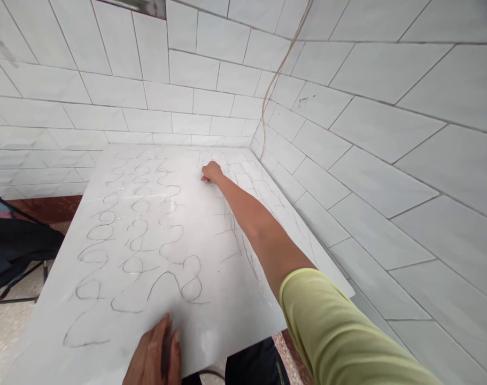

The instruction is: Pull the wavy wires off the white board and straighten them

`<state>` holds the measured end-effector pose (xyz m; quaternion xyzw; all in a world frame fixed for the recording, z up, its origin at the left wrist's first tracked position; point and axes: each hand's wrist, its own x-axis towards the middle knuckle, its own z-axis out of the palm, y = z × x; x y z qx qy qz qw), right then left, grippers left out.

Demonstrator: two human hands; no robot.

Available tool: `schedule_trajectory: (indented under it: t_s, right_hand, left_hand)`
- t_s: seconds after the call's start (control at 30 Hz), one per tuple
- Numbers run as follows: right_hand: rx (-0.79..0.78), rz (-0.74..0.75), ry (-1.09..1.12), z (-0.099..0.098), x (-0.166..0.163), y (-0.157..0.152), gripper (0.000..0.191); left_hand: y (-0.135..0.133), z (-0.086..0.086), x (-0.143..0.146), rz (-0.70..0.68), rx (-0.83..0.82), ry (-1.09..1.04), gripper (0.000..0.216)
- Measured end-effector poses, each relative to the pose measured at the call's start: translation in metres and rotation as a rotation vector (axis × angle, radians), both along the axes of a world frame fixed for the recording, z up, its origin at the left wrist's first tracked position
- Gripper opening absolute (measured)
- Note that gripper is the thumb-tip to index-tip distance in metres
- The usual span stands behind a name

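Observation:
A white board-like tabletop carries rows of dark, thin hand-drawn curls and loops. My right hand is stretched out to its far part, fingers closed and resting on the surface beside a column of short drawn strokes. Whatever those fingers hold, if anything, is hidden. My left hand lies at the near edge, fingers extended and the thumb a little apart, with a dark shadow between them. Large looped marks sit just beyond it.
White tiled walls meet behind and to the right of the tabletop. A thin cable hangs down the corner. At the left stands a folding chair with dark fabric. Dark clothing shows below the near edge.

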<state>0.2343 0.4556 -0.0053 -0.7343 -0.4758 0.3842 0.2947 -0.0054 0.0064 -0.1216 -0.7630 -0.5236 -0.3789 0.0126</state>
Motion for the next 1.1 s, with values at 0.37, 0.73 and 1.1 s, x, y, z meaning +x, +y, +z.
schedule_trajectory:
  t_s: [0.37, 0.73, 1.1]
  right_hand:
    - [0.111, 0.446, -0.174, 0.006, 0.006, -0.121, 0.013]
    - [0.079, 1.086, -0.417, -0.010, -0.021, -0.246, 0.018]
    - [0.198, 1.043, -0.521, -0.017, -0.006, -0.287, 0.011]
  left_hand:
    - [-0.004, 0.017, 0.009, 0.035, -0.003, 0.073, 0.057]
    - [-0.005, 0.014, 0.011, 0.024, -0.050, 0.002, 0.045]
    - [-0.004, 0.009, 0.013, 0.055, -0.067, -0.039, 0.037]
